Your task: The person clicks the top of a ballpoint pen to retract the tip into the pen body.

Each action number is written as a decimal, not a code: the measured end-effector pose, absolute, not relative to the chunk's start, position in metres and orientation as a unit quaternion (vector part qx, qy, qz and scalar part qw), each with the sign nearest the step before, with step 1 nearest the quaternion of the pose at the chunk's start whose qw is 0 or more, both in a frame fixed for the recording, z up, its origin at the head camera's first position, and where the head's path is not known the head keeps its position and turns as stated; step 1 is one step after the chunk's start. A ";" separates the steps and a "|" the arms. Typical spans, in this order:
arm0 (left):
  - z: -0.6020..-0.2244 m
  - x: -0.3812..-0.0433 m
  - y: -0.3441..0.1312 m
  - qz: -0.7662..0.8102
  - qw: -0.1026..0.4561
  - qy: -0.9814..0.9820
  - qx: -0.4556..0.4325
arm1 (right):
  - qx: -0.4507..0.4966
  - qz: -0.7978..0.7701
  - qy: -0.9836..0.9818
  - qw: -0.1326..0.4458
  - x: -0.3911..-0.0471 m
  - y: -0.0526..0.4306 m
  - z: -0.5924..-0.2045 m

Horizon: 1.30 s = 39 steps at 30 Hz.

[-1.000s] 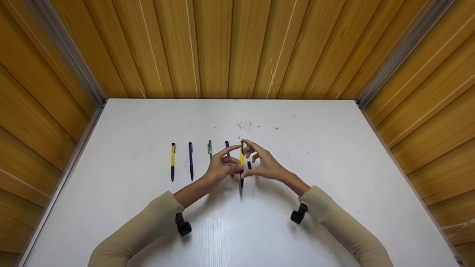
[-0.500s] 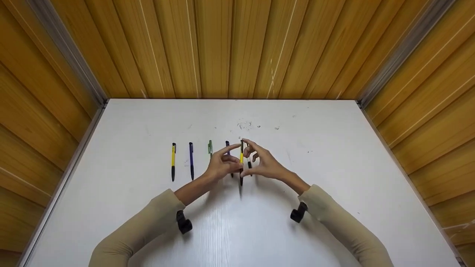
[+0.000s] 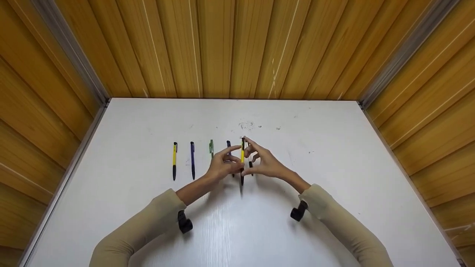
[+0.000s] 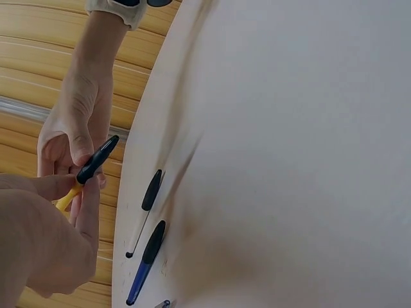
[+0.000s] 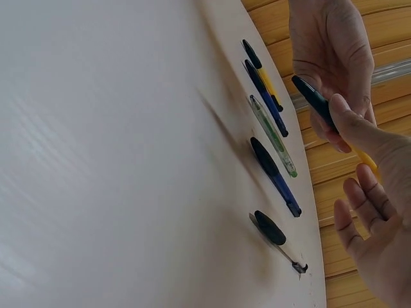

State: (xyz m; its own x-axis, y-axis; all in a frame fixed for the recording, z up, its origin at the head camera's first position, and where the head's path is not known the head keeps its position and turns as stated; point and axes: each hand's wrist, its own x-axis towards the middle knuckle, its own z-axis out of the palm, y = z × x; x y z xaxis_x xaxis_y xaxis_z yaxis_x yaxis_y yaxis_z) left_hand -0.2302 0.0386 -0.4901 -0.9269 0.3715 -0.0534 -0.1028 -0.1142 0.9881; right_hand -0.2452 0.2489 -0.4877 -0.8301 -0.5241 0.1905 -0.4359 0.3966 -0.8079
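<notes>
Both hands hold a yellow ballpoint pen point(image 3: 242, 152) with a black grip, raised over the white table. My left hand point(image 3: 221, 165) pinches it around the black grip between thumb and fingers, as the left wrist view also shows. From the other side, my right hand point(image 3: 266, 163) has its index fingertip at the pen's top end and its thumb against the grip. Its other fingers are loosely bent beside the barrel. In the right wrist view the pen's dark tip point(image 5: 308, 93) points away from the right thumb, and part of the yellow barrel is hidden behind that hand.
Several pens lie in a row on the table point(image 3: 297, 230): a yellow one point(image 3: 174, 155), a blue one point(image 3: 192, 155), a green one point(image 3: 211, 145), another blue one point(image 4: 146, 263) and a clear one with black grip point(image 4: 151, 190). Wood-patterned walls point(image 3: 222, 48) enclose the table.
</notes>
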 end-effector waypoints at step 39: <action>-0.488 -0.247 0.075 0.741 0.152 0.653 0.036 | -0.154 -0.553 0.817 0.042 -0.250 0.364 -0.490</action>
